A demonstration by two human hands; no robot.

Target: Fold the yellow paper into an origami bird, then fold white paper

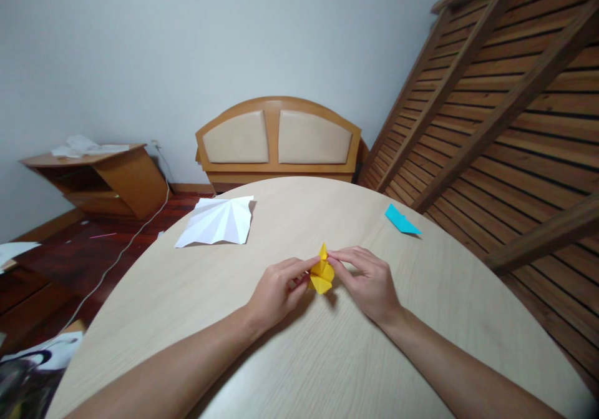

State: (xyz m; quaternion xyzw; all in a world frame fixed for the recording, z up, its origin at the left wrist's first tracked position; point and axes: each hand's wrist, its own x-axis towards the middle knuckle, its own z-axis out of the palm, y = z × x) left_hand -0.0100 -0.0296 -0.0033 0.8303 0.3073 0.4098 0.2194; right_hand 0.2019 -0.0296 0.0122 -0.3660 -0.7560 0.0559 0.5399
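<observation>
Two bare forearms reach in from the near edge of a round pale wooden table [327, 369], meeting at a small folded yellow paper figure [322, 275] near the table's middle. Left hand [276, 291] pinches the figure's left side between thumb and fingertips; right hand [367, 281] pinches its right side the same way, so both hands are closed on the paper, which sits just above or on the tabletop with one point standing up. Bare wood spreads wide around the hands on every side. Farther back to the left, a creased white sheet [218, 222] lies close to the table's far rim. A folded blue paper piece [401, 220] rests well apart on the right, near the edge. Beyond the table stand a padded headboard [278, 138] and slatted wooden frame [510, 113].
</observation>
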